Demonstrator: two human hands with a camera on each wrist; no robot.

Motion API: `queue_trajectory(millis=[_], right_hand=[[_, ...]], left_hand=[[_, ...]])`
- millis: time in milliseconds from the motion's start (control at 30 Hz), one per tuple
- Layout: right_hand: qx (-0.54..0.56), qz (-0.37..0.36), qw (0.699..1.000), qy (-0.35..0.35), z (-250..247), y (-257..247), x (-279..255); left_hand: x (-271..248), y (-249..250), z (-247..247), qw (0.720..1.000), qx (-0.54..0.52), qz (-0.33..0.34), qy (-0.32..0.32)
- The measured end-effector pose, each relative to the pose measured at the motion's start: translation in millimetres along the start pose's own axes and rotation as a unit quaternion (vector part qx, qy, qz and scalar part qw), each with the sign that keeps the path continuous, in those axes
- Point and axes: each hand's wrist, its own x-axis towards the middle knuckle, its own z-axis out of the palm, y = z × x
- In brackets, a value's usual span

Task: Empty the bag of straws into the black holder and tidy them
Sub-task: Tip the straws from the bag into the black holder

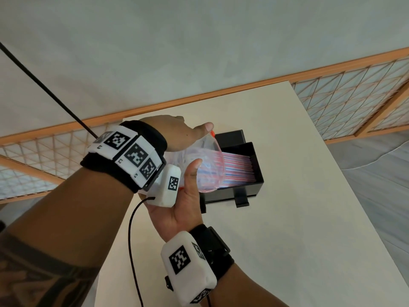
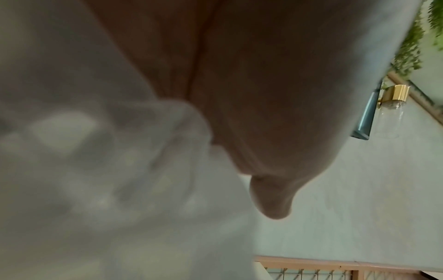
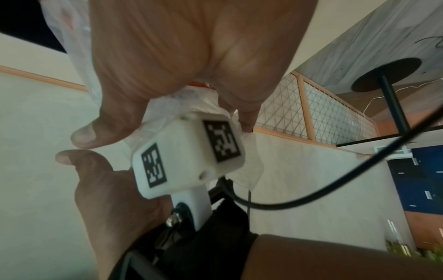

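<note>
Holding the clear bag on its side over the white table, you have both hands on it. Your left hand clasps it from above, thumb laid along the upper edge near the orange zip tab. Your right hand cups it from beneath, thumb pressed up against the near face, fingers curled round behind it.

Bag's mouth points away from you and to the right, into the black holder. The straws, striped red, blue and white, lie with their long axis running from the bag mouth toward the holder's far wall; their far ends rest inside the holder, near ends inside the bag.

Holder sits on the table just beyond your hands, open top up. Left wrist view is blurred: only palm and crumpled plastic. A wooden lattice screen stands behind the table.
</note>
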Motion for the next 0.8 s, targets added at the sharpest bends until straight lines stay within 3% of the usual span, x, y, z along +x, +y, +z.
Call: queue_trajectory(millis=[600,800], right_hand=[[-0.038,0.061,0.997,-0.033,28,47,-8],[-0.142,0.095,0.983,-0.066,46,62,-14]], left_hand=[[-36,-64,-2,0.998,0.040,0.012,0.045],[-66,-99,1,0.992,-0.001,0.025,0.122]])
